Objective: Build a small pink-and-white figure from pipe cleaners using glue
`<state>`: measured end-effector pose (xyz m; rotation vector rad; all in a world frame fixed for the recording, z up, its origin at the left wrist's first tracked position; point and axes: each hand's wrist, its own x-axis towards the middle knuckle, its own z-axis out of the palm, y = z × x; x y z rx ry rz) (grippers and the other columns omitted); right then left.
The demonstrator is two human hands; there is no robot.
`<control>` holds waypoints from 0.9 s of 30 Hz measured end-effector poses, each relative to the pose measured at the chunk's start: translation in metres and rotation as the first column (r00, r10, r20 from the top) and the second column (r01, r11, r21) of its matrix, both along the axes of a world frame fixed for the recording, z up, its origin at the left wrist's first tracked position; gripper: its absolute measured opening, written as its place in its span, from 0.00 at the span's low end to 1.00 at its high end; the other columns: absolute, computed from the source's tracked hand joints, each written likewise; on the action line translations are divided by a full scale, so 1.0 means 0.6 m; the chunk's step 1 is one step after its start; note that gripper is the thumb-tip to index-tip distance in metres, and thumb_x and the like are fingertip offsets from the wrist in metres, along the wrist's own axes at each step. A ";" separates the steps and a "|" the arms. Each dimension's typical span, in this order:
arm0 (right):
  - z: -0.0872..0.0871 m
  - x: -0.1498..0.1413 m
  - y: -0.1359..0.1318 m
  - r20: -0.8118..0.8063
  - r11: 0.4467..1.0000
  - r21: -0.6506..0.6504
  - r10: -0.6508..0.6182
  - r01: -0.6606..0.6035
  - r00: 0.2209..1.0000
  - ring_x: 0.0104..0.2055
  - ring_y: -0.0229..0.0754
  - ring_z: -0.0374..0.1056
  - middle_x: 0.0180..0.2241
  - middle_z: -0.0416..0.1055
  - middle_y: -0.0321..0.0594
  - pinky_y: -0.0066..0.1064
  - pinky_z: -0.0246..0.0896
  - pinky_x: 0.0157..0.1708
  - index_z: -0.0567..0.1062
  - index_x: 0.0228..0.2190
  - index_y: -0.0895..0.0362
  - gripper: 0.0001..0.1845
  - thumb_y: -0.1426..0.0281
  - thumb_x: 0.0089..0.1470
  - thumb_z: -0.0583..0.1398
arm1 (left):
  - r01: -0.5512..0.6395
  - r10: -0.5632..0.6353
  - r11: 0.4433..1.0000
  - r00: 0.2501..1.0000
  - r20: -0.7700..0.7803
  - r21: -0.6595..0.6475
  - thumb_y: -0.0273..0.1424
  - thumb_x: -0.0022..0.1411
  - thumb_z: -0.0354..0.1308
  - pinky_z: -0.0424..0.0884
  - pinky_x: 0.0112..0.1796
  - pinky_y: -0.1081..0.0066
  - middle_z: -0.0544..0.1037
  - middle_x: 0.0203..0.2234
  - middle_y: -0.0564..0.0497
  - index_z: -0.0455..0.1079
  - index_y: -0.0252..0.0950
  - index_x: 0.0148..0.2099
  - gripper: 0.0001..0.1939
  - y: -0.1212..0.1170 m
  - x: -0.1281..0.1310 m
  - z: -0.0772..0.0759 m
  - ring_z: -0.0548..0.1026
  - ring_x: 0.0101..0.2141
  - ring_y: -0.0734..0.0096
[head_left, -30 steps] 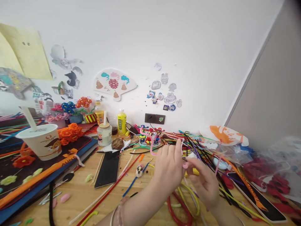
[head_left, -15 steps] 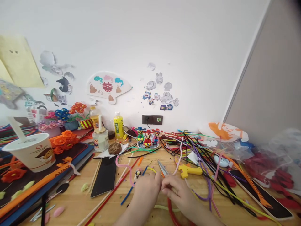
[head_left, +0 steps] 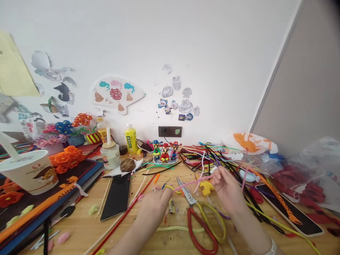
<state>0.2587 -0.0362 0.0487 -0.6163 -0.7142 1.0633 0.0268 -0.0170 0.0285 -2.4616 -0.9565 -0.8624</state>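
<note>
A fuzzy pink pipe cleaner [head_left: 193,182] stretches between my two hands over the middle of the table. My left hand [head_left: 156,202] is closed around its left end, palm down and low. My right hand [head_left: 225,187] pinches the other end, raised higher beside a yellow plastic tool [head_left: 206,187]. Beneath the strand lie scissors [head_left: 191,200] with one red and one yellow handle, blades pointing away and slightly apart. A small dark-and-yellow object [head_left: 171,206] rests just right of my left hand; its kind is unclear.
A black phone [head_left: 116,196] lies to the left, near a paper cup [head_left: 32,173] and a glass jar [head_left: 110,156]. Three small figures [head_left: 165,153] stand at the back. Tangled pipe cleaners [head_left: 220,156] and another phone [head_left: 292,212] occupy the right.
My hands have moved apart, the right one up and rightward, drawing the pink pipe cleaner out between them. The scissors are now uncovered. The view has shifted slightly.
</note>
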 end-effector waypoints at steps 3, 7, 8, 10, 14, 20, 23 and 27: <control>-0.003 0.044 0.014 -0.043 0.989 0.050 -0.138 0.140 0.989 0.21 0.30 0.56 0.21 0.56 0.28 0.23 0.59 0.22 0.61 0.22 0.56 0.13 0.67 0.45 0.62 | 0.006 -0.005 0.999 1.000 0.030 -0.035 0.24 0.60 0.45 0.59 0.20 0.75 0.72 0.17 0.53 0.63 0.37 0.29 0.09 0.006 -0.006 0.004 0.69 0.18 0.71; -0.012 0.070 0.025 -0.002 0.963 0.057 -0.264 0.263 0.965 0.20 0.30 0.56 0.20 0.56 0.27 0.25 0.61 0.25 0.59 0.21 0.56 0.14 0.66 0.45 0.61 | 0.123 -0.068 0.936 0.982 0.174 -0.330 0.29 0.60 0.46 0.59 0.21 0.76 0.72 0.17 0.52 0.64 0.37 0.26 0.12 0.003 -0.004 0.019 0.69 0.20 0.71; -0.014 0.067 0.027 0.002 0.959 0.049 -0.280 0.279 0.960 0.20 0.29 0.56 0.20 0.57 0.27 0.24 0.61 0.24 0.59 0.21 0.56 0.14 0.66 0.44 0.61 | 0.204 -0.095 0.869 0.963 0.253 -0.450 0.31 0.60 0.46 0.60 0.21 0.76 0.71 0.16 0.53 0.64 0.37 0.24 0.13 0.001 -0.004 0.024 0.68 0.19 0.72; -0.020 0.053 0.029 0.027 0.960 0.015 -0.279 0.279 0.960 0.19 0.29 0.55 0.18 0.58 0.27 0.24 0.60 0.23 0.60 0.21 0.56 0.15 0.65 0.42 0.62 | 0.398 -0.069 0.660 0.877 0.475 -0.638 0.34 0.59 0.48 0.59 0.20 0.76 0.68 0.12 0.55 0.63 0.36 0.22 0.15 -0.002 -0.005 0.034 0.65 0.16 0.75; -0.038 0.006 0.031 0.192 0.977 -0.101 -0.166 0.188 0.967 0.16 0.29 0.54 0.15 0.57 0.26 0.23 0.56 0.18 0.59 0.20 0.56 0.17 0.60 0.44 0.60 | 0.762 0.240 0.434 0.416 0.877 -0.480 0.40 0.53 0.55 0.56 0.18 0.77 0.61 0.07 0.60 0.61 0.36 0.19 0.17 0.001 -0.017 0.053 0.58 0.11 0.80; -0.069 -0.047 0.030 0.390 0.989 -0.102 -0.060 0.108 0.919 0.14 0.31 0.54 0.15 0.56 0.25 0.25 0.56 0.16 0.59 0.23 0.54 0.16 0.56 0.48 0.55 | 0.908 0.511 0.387 -0.064 0.858 -0.163 0.35 0.43 0.64 0.69 0.30 0.72 0.75 0.27 0.53 0.63 0.34 0.20 0.14 0.016 -0.026 0.070 0.72 0.28 0.73; -0.081 -0.065 0.029 0.450 0.985 -0.112 -0.067 0.130 0.891 0.13 0.32 0.56 0.15 0.57 0.25 0.24 0.53 0.14 0.59 0.24 0.54 0.15 0.57 0.48 0.55 | 0.938 0.563 0.330 -0.106 0.819 -0.105 0.31 0.47 0.61 0.70 0.34 0.68 0.70 0.16 0.57 0.59 0.35 0.19 0.13 0.014 -0.020 0.063 0.71 0.23 0.75; -0.080 -0.065 0.032 0.493 0.979 -0.086 -0.121 0.186 0.862 0.15 0.33 0.57 0.16 0.57 0.26 0.25 0.55 0.15 0.60 0.26 0.54 0.12 0.59 0.50 0.54 | 0.942 0.489 0.253 0.071 0.869 -0.219 0.33 0.54 0.56 0.62 0.19 0.77 0.52 0.07 0.65 0.50 0.37 0.19 0.19 0.009 -0.009 0.049 0.52 0.10 0.84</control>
